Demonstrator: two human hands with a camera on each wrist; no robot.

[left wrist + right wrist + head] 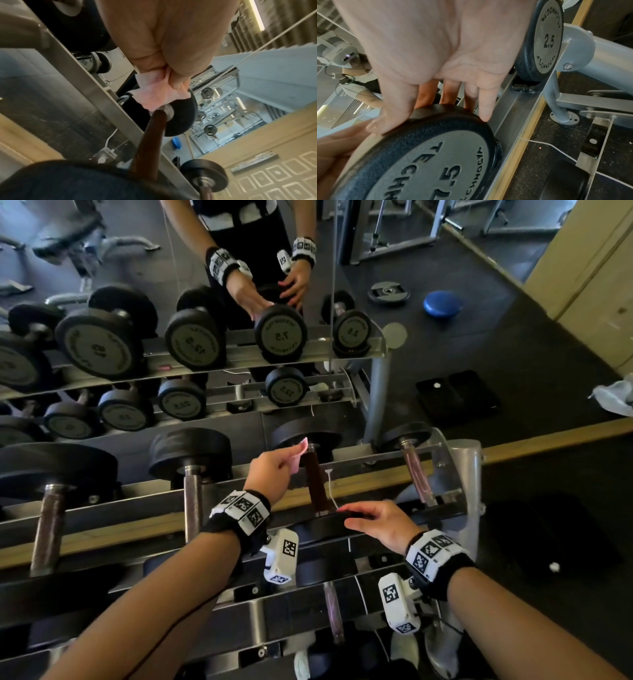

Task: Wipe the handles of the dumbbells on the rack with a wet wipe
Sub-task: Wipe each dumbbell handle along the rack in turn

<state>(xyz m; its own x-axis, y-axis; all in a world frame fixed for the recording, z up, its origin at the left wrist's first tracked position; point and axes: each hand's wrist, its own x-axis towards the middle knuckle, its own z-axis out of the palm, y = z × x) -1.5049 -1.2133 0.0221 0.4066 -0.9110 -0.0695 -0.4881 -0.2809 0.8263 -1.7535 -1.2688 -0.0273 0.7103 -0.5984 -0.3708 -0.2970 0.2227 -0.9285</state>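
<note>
Pinching the wet wipe (pixel 154 94) by the 7.5 dumbbell handle (pixel 313 484), left hand (pixel 270 470) preps wiping; right hand (pixel 380 525), fingers straight, steadies its plate (pixel 428 155). Next, prob wrap + slide.

Head view downward over the rack (pixel 459 460); wrist views close along hands.

Black wristbands (pixel 239 517) with white coded tags, bare forearms
</note>
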